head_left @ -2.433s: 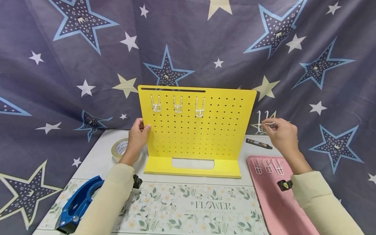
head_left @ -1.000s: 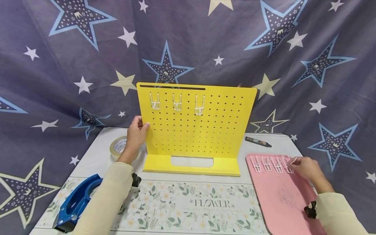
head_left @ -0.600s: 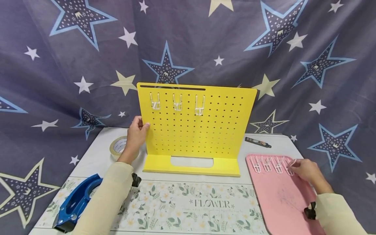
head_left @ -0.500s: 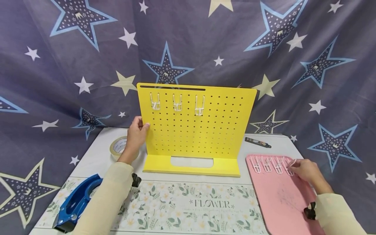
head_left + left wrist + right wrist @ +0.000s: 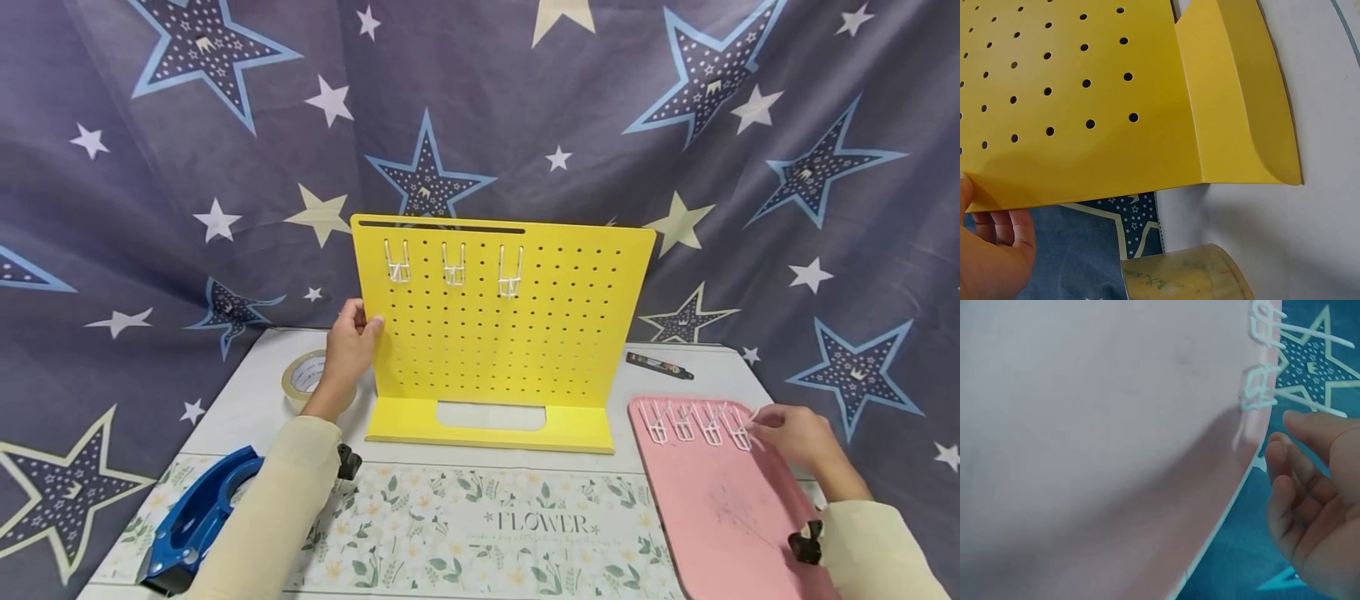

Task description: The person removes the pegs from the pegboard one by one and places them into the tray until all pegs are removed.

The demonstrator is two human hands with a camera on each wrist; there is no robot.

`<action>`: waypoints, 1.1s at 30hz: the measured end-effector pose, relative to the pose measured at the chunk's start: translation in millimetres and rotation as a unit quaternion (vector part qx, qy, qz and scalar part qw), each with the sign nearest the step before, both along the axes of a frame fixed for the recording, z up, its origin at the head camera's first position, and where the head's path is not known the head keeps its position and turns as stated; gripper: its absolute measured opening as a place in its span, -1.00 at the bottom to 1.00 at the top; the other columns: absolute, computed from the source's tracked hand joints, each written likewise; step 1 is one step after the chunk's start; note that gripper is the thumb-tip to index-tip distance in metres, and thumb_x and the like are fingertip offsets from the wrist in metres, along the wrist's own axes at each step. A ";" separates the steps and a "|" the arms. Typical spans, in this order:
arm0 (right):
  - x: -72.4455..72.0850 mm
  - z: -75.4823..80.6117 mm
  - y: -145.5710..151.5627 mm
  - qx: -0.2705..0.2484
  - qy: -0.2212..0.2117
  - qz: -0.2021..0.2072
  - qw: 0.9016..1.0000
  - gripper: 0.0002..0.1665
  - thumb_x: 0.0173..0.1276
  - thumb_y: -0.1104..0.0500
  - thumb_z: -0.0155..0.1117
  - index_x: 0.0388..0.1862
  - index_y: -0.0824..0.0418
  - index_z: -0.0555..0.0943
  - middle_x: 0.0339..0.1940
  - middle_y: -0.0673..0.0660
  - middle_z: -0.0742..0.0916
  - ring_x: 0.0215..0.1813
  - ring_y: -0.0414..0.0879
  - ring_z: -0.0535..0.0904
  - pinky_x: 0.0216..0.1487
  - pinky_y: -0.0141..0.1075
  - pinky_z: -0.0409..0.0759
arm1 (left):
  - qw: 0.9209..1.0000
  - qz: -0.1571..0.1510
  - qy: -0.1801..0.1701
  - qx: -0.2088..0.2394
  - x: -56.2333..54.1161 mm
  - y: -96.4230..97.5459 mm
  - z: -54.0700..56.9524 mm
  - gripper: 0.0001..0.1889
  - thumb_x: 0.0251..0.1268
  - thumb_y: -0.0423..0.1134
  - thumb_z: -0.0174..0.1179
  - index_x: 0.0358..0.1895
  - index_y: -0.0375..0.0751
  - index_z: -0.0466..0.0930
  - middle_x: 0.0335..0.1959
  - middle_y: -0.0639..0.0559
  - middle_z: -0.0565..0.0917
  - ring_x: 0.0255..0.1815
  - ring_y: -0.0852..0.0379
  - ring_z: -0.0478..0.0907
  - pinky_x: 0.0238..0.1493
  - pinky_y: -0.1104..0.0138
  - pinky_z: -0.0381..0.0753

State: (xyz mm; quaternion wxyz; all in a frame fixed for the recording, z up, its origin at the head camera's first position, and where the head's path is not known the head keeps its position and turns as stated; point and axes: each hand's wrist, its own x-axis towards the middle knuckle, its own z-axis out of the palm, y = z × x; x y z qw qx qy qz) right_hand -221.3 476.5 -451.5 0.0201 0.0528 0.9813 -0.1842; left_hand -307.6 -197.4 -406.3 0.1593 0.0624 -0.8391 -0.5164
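A yellow pegboard (image 5: 495, 350) stands upright on its base with several white wire hooks, one of them the rightmost hook (image 5: 510, 273), hung in its upper rows. My left hand (image 5: 350, 350) grips the board's left edge, thumb in front and fingers behind, as the left wrist view also shows. On the far end of a pink tray (image 5: 720, 508) several similar hooks lie in a row. My right hand (image 5: 798, 437) is beside the last tray hook (image 5: 738, 429); in the right wrist view its fingers (image 5: 1282, 494) are loosely bent with nothing between them, apart from that hook (image 5: 1260, 387).
A roll of tape (image 5: 303, 375) lies behind the left forearm. A blue tape dispenser (image 5: 198, 517) is at the front left. Behind the tray lies a black marker-like object (image 5: 660, 366). A floral mat (image 5: 480, 533) covers the table front, and a star-printed curtain (image 5: 525, 108) hangs behind.
My right hand has brought a hook down from beside the board onto the tray's row, let it go and drawn slightly away to the right. The left hand keeps its grip.
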 end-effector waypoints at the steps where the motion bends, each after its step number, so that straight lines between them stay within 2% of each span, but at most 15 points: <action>1: 1.1 1.4 1.6 -0.001 0.008 -0.003 1.000 -0.60 0.40 0.05 0.33 -0.01 0.36 0.67 -0.22 0.30 0.79 -0.18 0.18 0.66 -0.19 0.09 0.59 | 1.000 -0.001 0.000 0.000 0.2 -0.3 0.0 -0.73 0.57 -0.16 0.10 0.20 -0.08 0.39 -0.02 -0.12 0.56 -0.05 -0.02 0.50 -0.05 0.24 0.51; 3: 3.2 6.8 3.6 -0.003 0.022 -0.004 1.000 -0.62 0.40 0.09 0.32 0.00 0.38 0.67 -0.22 0.32 0.79 -0.22 0.16 0.67 -0.24 0.03 0.59 | 1.000 -0.002 0.001 -0.002 0.2 -0.9 -0.1 -0.73 0.57 -0.16 0.10 0.21 -0.08 0.39 -0.02 -0.12 0.56 -0.06 -0.02 0.50 -0.06 0.24 0.51; 6: 5.8 13.6 4.0 -0.007 0.056 -0.003 0.998 -0.67 0.41 0.16 0.26 0.00 0.39 0.67 -0.31 0.29 0.80 -0.34 0.02 0.67 -0.35 -0.11 0.55 | 1.000 -0.004 -0.001 0.002 -0.3 -0.7 -0.4 -0.73 0.58 -0.16 0.09 0.21 -0.07 0.39 -0.01 -0.12 0.56 -0.05 -0.02 0.51 -0.06 0.24 0.51; 10: 5.3 22.4 -4.0 -0.010 0.110 -0.007 0.994 -0.66 0.49 0.11 0.21 0.02 0.36 0.67 -0.37 0.25 0.81 -0.44 -0.14 0.65 -0.27 -0.05 0.46 | 1.000 -0.002 -0.004 0.007 -0.2 -0.3 -0.2 -0.74 0.58 -0.16 0.09 0.20 -0.06 0.38 0.00 -0.11 0.56 -0.05 -0.02 0.51 -0.05 0.24 0.52; 13: 2.7 29.3 -15.6 -0.007 0.148 -0.016 0.989 -0.64 0.52 0.04 0.19 0.03 0.30 0.68 -0.35 0.25 0.82 -0.43 -0.12 0.68 -0.16 0.08 0.43 | 1.000 -0.003 -0.002 0.007 0.3 0.2 0.2 -0.74 0.58 -0.16 0.10 0.20 -0.07 0.38 0.00 -0.12 0.56 -0.05 -0.02 0.51 -0.05 0.23 0.52; 14: 1.6 32.5 -20.7 -0.002 0.161 -0.016 0.987 -0.64 0.51 0.03 0.20 0.03 0.28 0.68 -0.35 0.24 0.83 -0.42 -0.10 0.69 -0.22 0.04 0.46 | 1.000 -0.003 -0.002 0.006 0.5 0.3 0.5 -0.74 0.57 -0.16 0.10 0.19 -0.08 0.38 -0.01 -0.12 0.56 -0.05 -0.02 0.51 -0.06 0.23 0.52; 18: -3.8 46.7 -44.9 -0.011 0.208 -0.012 0.978 -0.67 0.49 0.06 0.23 0.02 0.27 0.69 -0.34 0.29 0.82 -0.40 0.01 0.70 -0.12 0.14 0.42 | 1.000 -0.004 0.000 0.007 0.8 0.5 1.2 -0.74 0.57 -0.16 0.10 0.19 -0.08 0.38 0.00 -0.12 0.56 -0.05 -0.03 0.51 -0.05 0.23 0.52; 20: -6.6 54.6 -58.2 -0.013 0.231 -0.007 0.973 -0.69 0.46 0.07 0.26 0.00 0.25 0.71 -0.33 0.30 0.82 -0.39 -0.01 0.69 -0.18 0.07 0.46 | 1.000 -0.003 -0.001 0.007 0.4 0.8 1.8 -0.74 0.57 -0.17 0.10 0.19 -0.08 0.38 0.00 -0.12 0.56 -0.05 -0.03 0.51 -0.04 0.22 0.52; 23: -12.0 64.9 -78.4 -0.017 0.259 0.005 0.966 -0.73 0.44 0.07 0.29 -0.03 0.21 0.73 -0.31 0.27 0.82 -0.41 -0.23 0.62 -0.29 -0.12 0.46 | 1.000 -0.002 -0.001 0.004 0.2 1.1 2.4 -0.74 0.58 -0.17 0.09 0.20 -0.08 0.38 0.01 -0.12 0.56 -0.05 -0.03 0.51 -0.05 0.22 0.52; 27: -18.6 76.5 -106.0 -0.031 0.282 0.034 0.958 -0.76 0.42 0.09 0.31 -0.05 0.17 0.74 -0.27 0.22 0.83 -0.41 -0.40 0.54 -0.39 -0.29 0.46 | 1.000 -0.004 -0.001 0.003 1.4 1.1 2.6 -0.73 0.58 -0.15 0.09 0.20 -0.09 0.38 0.00 -0.13 0.56 -0.05 -0.02 0.50 -0.07 0.24 0.51; 33: -25.8 88.7 -148.5 -0.062 0.275 0.064 0.957 -0.75 0.46 0.09 0.29 0.01 0.16 0.74 -0.18 0.21 0.82 -0.36 -0.16 0.60 -0.42 -0.36 0.47 | 1.000 -0.002 -0.005 0.008 0.9 0.3 1.5 -0.74 0.57 -0.15 0.10 0.18 -0.07 0.38 0.00 -0.11 0.56 -0.05 -0.02 0.49 -0.06 0.24 0.51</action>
